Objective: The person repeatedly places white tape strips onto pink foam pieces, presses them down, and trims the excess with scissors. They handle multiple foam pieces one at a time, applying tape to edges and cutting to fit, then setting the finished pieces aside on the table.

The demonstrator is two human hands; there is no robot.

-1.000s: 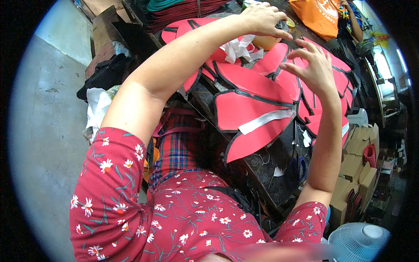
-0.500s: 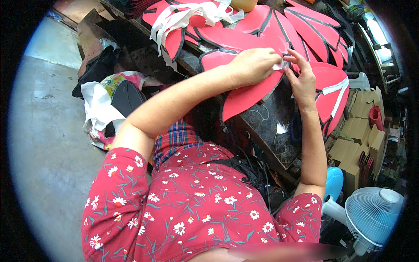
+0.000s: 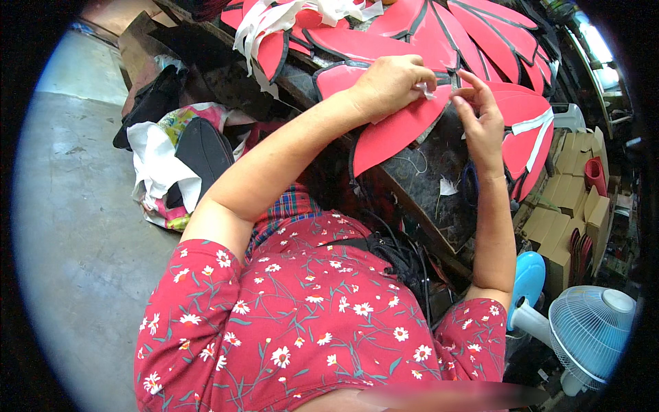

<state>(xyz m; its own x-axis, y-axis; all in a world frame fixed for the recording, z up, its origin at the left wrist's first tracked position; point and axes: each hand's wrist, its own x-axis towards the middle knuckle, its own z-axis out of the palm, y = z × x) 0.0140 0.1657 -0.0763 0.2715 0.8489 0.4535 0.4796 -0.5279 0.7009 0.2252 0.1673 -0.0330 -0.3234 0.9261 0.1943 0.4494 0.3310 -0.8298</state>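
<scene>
My left hand [image 3: 395,86] is closed in a pinch on a small crumpled white scrap [image 3: 426,91]. Beneath it lies a red leaf-shaped piece [image 3: 395,137] with black edging, its tip pointing toward me over the bench edge. Just to the right, my right hand [image 3: 482,123] is raised with thumb and forefinger apart, near where several red pieces meet; I see nothing held in it. More red pieces with black edging [image 3: 484,41] cover the far part of the dark bench [image 3: 412,185]. One piece at the right [image 3: 511,161] carries white strips [image 3: 534,141].
White strips of cloth [image 3: 264,31] are heaped at the far left of the bench. Beside it on the left stands a bag with black soles [image 3: 204,158] and white cloth [image 3: 154,161]. At the right are cardboard boxes [image 3: 549,230] and a blue-white fan [image 3: 594,333].
My hands have moved apart: the left has drawn slightly left with the white scrap, and the right has moved slightly right, its fingers no longer at the scrap.
</scene>
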